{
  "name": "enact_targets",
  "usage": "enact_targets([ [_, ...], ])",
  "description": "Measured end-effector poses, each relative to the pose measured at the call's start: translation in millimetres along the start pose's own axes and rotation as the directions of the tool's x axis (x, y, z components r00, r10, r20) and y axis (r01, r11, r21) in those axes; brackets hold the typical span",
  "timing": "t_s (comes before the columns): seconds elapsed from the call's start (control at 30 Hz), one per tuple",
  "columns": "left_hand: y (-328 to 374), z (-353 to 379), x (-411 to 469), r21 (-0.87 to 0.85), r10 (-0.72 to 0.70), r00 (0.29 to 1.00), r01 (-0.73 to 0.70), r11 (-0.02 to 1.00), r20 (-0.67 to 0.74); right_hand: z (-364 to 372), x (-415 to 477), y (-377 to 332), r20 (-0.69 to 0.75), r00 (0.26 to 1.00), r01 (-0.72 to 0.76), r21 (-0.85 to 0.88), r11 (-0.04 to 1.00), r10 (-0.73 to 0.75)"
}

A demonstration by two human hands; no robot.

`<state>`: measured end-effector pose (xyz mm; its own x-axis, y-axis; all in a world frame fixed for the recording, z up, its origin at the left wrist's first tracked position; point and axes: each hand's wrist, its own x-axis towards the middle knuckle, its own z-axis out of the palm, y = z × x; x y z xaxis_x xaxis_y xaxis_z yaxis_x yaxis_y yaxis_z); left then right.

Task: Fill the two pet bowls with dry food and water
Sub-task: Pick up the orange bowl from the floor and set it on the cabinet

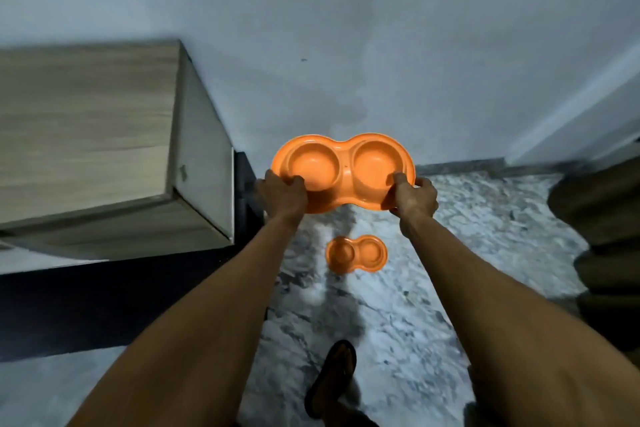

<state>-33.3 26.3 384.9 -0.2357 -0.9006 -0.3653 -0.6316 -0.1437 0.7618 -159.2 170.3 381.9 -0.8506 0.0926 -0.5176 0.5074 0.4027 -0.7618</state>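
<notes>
Gripping an empty orange double pet bowl (343, 170) in mid-air, the left hand (284, 196) and right hand (414, 198) each pinched its near rim; a second, matching bowl (356, 253) lay below on the marble floor (450, 253).

The scene is being viewed from head height, forward and steeply down, over outstretched arms toward the floor (433, 288) and wall (346, 28).
</notes>
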Motion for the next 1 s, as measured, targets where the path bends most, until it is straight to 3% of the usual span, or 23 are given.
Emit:
enact_targets([
  [0.33,12,-181,-15,-0.078,0.036,0.993,-0.045,0.996,-0.115,35,-174,-46,0.047,0.984,0.167,0.062,0.984,-0.171],
  [0.7,-65,-428,15,-0.124,0.046,0.958,-0.084,0.989,-0.284,163,-386,-29,0.197,0.94,0.272,0.055,0.961,-0.278],
  [1.0,-133,-566,66,-0.18,-0.061,0.91,-0.016,0.984,-0.411,283,-490,-18,0.36,0.884,0.318,0.007,0.948,-0.299],
])
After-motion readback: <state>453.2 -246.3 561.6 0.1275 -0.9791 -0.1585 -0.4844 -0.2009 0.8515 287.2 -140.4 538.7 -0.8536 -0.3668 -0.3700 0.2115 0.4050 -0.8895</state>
